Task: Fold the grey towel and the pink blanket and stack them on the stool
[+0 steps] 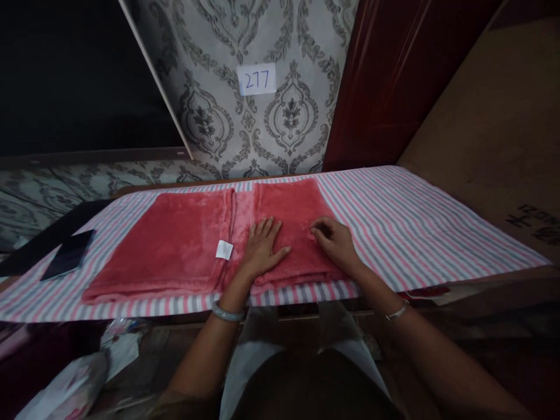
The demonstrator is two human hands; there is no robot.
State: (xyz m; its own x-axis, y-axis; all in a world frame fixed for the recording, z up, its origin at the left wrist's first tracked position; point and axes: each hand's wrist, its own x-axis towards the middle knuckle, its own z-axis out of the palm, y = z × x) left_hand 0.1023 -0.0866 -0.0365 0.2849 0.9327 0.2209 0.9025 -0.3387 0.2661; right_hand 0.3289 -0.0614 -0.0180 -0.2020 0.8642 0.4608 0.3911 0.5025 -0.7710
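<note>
The left hand point(261, 248) lies spread on the folded red blanket point(184, 239), palm down with the fingers fanned out, near the inner edge of the blanket's right-hand panel; it presses on the plush and grips nothing. The right hand point(336, 240) is on the same panel, toward its outer side, fingers curled and the thumb close to the index finger. Its fingertips are at the surface, but I cannot tell whether they pinch the fabric or only touch it. The blanket lies beneath both hands and reaches well out to the left of them, its left panel wider than the right, with a paler strip between the two. A white label point(224, 249) sits at the left panel's inner edge, just left of the left hand. There is a pale bangle point(227, 313) on the left wrist and a thin bracelet point(397, 312) on the right.

Under the blanket, a striped cloth point(406, 224) in pink, grey and white covers the table. A dark flat device point(70, 254) rests on it, left of the blanket. Beyond, a paper marked 277 point(256, 79) is fixed to the patterned wallpaper point(291, 116), a large dark screen point(83, 76) is at the left, and a brown board point(494, 134) with black lettering stands at the right.
</note>
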